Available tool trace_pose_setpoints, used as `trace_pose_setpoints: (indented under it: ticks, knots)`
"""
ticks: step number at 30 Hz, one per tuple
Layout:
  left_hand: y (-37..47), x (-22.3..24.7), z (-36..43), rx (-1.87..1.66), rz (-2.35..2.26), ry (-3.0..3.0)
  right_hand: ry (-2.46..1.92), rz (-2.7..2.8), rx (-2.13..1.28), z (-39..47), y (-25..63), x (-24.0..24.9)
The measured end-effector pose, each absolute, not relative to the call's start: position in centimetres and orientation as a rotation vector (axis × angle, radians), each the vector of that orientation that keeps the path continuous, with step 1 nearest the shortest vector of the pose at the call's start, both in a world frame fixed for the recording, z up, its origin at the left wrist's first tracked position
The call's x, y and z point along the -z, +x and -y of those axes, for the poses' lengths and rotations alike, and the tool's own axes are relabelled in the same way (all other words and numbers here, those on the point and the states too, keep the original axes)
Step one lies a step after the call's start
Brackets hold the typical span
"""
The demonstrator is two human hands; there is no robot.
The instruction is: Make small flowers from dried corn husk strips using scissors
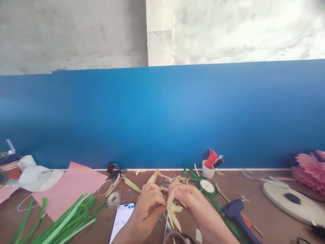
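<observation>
Both hands meet over the brown table near the bottom centre. A pale yellow husk flower (173, 214) with several pointed petals hangs between them. My left hand (151, 204) is closed, its thumb and fingers pinched at the flower's left side. My right hand (187, 197) pinches the top of the flower. Below it lie scissors (175, 234), partly hidden. Dry husk pieces (153, 177) lie behind my hands. A phone (122, 220) showing a timer is left of my left hand.
Green stems (68, 220) and pink paper (73, 186) lie left. Rightward are a green ribbon roll (207, 186), a white cup of pens (208, 172), a blue glue gun (237, 213), a round white board (291, 203) and pink paper flowers (311, 173). A blue partition (162, 118) stands behind.
</observation>
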State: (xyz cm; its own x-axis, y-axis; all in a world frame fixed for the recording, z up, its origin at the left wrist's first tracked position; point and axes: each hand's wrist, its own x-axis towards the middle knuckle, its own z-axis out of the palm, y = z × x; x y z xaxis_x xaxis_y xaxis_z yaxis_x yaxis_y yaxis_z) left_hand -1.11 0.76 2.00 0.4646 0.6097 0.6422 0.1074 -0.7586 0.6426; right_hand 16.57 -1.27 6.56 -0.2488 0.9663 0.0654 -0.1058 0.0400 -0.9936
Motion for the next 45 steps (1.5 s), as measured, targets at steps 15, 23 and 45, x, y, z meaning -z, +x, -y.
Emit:
trace_pose_setpoints:
  ticks: [15,23,45]
  knots:
    - [-1.7,-2.1,-1.5,-1.256,-0.545,2.117,-1.108,1.350,-1.409,1.6,17.4,-6.8]
    - [-1.2,-1.7,-1.4,-1.340,-0.447,1.861,-0.827,1.264,-1.590,2.2,16.6,-7.4]
    - [0.2,0.0,-1.1,-1.273,-0.636,0.988,-0.848,1.405,-1.170,0.7,14.9,-4.7]
